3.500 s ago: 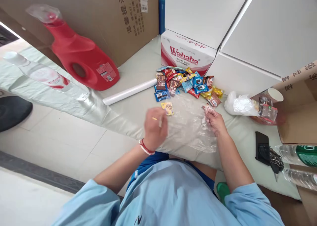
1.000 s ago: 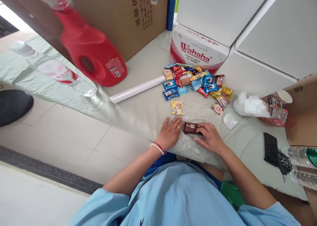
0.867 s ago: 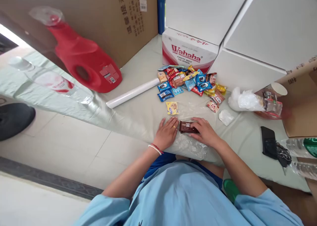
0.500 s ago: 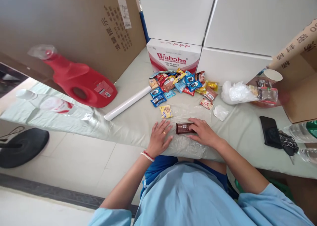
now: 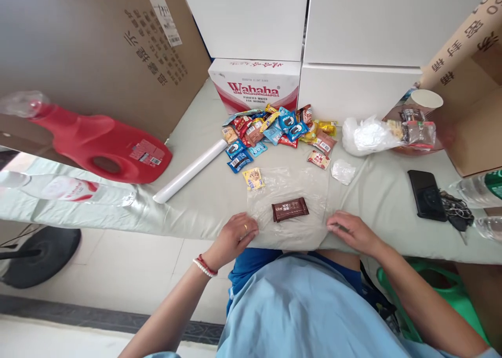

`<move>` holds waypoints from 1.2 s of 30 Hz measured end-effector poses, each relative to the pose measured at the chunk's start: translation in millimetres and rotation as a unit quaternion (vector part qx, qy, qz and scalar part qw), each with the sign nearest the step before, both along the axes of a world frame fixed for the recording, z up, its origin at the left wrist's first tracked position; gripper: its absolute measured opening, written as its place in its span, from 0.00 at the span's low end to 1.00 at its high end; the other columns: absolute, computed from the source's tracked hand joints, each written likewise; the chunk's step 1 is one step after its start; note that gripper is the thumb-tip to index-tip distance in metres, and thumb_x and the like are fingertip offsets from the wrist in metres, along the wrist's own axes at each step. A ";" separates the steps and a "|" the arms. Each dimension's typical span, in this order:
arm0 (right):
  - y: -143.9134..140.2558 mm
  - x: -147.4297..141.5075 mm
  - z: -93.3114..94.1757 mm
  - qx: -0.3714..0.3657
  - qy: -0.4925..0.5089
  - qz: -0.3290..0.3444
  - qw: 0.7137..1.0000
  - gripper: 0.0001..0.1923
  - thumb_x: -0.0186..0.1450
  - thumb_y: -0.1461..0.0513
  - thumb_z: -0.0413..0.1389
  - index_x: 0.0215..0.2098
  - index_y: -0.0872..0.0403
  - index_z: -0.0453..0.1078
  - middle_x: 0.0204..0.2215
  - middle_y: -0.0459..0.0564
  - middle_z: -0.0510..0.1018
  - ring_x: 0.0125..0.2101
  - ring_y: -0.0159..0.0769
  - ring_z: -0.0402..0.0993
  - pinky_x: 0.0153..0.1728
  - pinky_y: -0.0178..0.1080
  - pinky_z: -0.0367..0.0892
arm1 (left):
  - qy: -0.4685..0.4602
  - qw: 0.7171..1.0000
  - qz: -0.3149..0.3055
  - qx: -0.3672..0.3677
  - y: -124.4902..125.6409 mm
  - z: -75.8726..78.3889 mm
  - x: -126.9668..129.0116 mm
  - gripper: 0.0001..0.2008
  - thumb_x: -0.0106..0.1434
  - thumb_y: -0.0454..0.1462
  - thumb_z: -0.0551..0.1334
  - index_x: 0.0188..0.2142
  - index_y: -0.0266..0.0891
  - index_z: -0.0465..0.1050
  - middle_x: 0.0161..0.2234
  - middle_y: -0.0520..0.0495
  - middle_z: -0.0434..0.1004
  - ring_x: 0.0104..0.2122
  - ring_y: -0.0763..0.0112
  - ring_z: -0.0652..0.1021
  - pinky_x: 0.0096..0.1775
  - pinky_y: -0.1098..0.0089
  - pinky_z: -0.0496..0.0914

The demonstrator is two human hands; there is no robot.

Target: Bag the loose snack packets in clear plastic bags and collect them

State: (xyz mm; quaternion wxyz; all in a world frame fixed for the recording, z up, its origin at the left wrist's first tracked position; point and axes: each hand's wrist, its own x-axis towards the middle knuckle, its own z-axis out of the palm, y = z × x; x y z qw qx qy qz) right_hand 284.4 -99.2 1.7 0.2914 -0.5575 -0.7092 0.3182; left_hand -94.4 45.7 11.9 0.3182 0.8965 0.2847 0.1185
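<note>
A brown-wrapped snack bar lies on a sheet of clear cling film spread flat near the table's front edge. My left hand is closed at the film's left front corner, its fingertips pinching the edge. On the opposite side, my right hand has its fingers pressed together on the film's right edge. Neither hand touches the bar. A yellow cookie packet sits at the film's far left corner.
Behind the film is a heap of small snack packets before a Wahaba carton. A white roll, red jug and clear bottle lie left. On the right are a crumpled plastic piece, phone and keys.
My right hand has left the brown bar and moved right to the film's edge. My left hand has drawn back toward the film's front left corner. The camera view has shifted slightly.
</note>
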 end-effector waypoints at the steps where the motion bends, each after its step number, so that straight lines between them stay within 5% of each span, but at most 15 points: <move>1: 10.5 4.4 5.6 -0.020 0.011 -0.014 1.000 0.14 0.76 0.53 0.51 0.39 0.50 0.73 0.33 0.49 0.80 0.35 0.38 0.76 0.40 0.41 0.72 | -0.002 1.000 0.016 -0.006 6.7 3.5 4.3 0.12 0.73 0.42 0.55 0.40 0.46 0.78 0.39 0.47 0.85 0.43 0.65 0.83 0.59 0.57 0.70; 6: 71.5 22.6 5.6 -0.111 0.000 -0.095 0.989 0.15 0.71 0.51 0.53 0.34 0.52 0.72 0.27 0.45 0.77 0.28 0.35 0.72 0.32 0.36 0.65 | 0.035 0.989 0.140 -0.009 47.6 -3.0 33.4 0.11 0.69 0.42 0.57 0.36 0.43 0.77 0.36 0.47 0.83 0.38 0.63 0.81 0.45 0.64 0.73; 9: 98.8 26.2 -1.7 -0.159 -0.125 -0.130 0.971 0.11 0.69 0.56 0.55 0.31 0.52 0.72 0.24 0.45 0.75 0.26 0.35 0.69 0.29 0.35 0.60 | 0.085 0.977 0.196 0.020 60.0 -17.3 49.9 0.08 0.65 0.37 0.58 0.34 0.42 0.76 0.34 0.46 0.80 0.36 0.61 0.79 0.41 0.64 0.71; 12: 119.0 22.2 3.9 -0.103 -0.260 -0.146 0.949 0.07 0.68 0.59 0.57 0.34 0.51 0.75 0.30 0.50 0.79 0.33 0.40 0.72 0.32 0.38 0.61 | 0.095 0.971 0.215 0.044 57.6 -29.1 57.5 0.07 0.65 0.37 0.59 0.32 0.41 0.75 0.33 0.44 0.76 0.37 0.58 0.77 0.42 0.61 0.70; 16: 158.4 -4.4 16.3 0.032 -0.286 -0.089 0.953 0.13 0.72 0.58 0.55 0.50 0.54 0.75 0.47 0.58 0.79 0.50 0.49 0.71 0.50 0.45 0.66 | 0.062 0.958 0.274 0.062 45.6 -40.0 58.1 0.07 0.66 0.38 0.60 0.38 0.40 0.76 0.35 0.43 0.73 0.39 0.56 0.76 0.44 0.58 0.72; 19: 197.2 -36.9 14.1 0.010 -0.267 -0.024 0.963 0.27 0.70 0.54 0.60 0.63 0.58 0.67 0.56 0.63 0.75 0.56 0.52 0.66 0.57 0.48 0.62 | 0.011 0.939 0.332 0.089 37.9 -47.4 59.8 0.14 0.65 0.39 0.62 0.49 0.39 0.75 0.43 0.40 0.72 0.46 0.53 0.75 0.51 0.52 0.72; 21: 220.0 -55.9 10.8 -0.034 -0.269 -0.008 0.962 0.32 0.65 0.55 0.65 0.64 0.59 0.67 0.54 0.64 0.76 0.57 0.54 0.66 0.55 0.47 0.62 | -0.013 0.929 0.355 0.102 34.3 -51.8 62.5 0.18 0.64 0.38 0.63 0.53 0.39 0.73 0.48 0.38 0.70 0.51 0.51 0.73 0.56 0.50 0.71; 24: 238.8 -70.8 14.3 -0.082 -0.266 0.026 0.960 0.17 0.63 0.62 0.65 0.50 0.56 0.77 0.40 0.55 0.81 0.47 0.47 0.73 0.47 0.40 0.65 | -0.036 0.920 0.381 0.086 32.0 -56.1 66.6 0.25 0.61 0.36 0.64 0.59 0.36 0.68 0.52 0.35 0.68 0.54 0.50 0.73 0.57 0.50 0.71; 27: 230.7 -72.6 29.2 -0.072 -0.248 0.082 0.963 0.08 0.66 0.66 0.59 0.42 0.52 0.78 0.34 0.47 0.81 0.38 0.37 0.74 0.41 0.35 0.64 | -0.040 0.917 0.394 0.057 33.8 -56.1 68.5 0.35 0.60 0.36 0.64 0.65 0.33 0.60 0.53 0.34 0.70 0.53 0.51 0.75 0.55 0.51 0.72; 30: 195.7 -72.9 42.4 0.038 -0.246 0.153 0.956 0.11 0.72 0.64 0.53 0.46 0.51 0.78 0.38 0.49 0.80 0.40 0.37 0.73 0.40 0.36 0.63 | -0.032 0.918 0.394 0.028 39.1 -53.5 68.5 0.38 0.59 0.37 0.65 0.68 0.35 0.57 0.49 0.38 0.75 0.49 0.52 0.77 0.52 0.54 0.72; 34: 134.4 -77.9 36.1 0.131 -0.337 0.233 0.903 0.15 0.73 0.67 0.51 0.49 0.48 0.78 0.37 0.52 0.78 0.39 0.41 0.69 0.33 0.38 0.58 | -0.016 0.928 0.373 0.003 46.1 -50.2 66.4 0.16 0.58 0.34 0.63 0.47 0.41 0.75 0.37 0.44 0.77 0.44 0.55 0.78 0.50 0.56 0.72; 36: 109.8 -80.5 24.8 0.135 -0.363 0.232 0.893 0.18 0.72 0.68 0.52 0.54 0.47 0.76 0.40 0.52 0.78 0.40 0.41 0.69 0.35 0.39 0.59 | -0.012 0.930 0.367 0.002 46.7 -48.1 63.6 0.06 0.57 0.33 0.62 0.35 0.41 0.75 0.36 0.44 0.76 0.43 0.56 0.78 0.49 0.57 0.72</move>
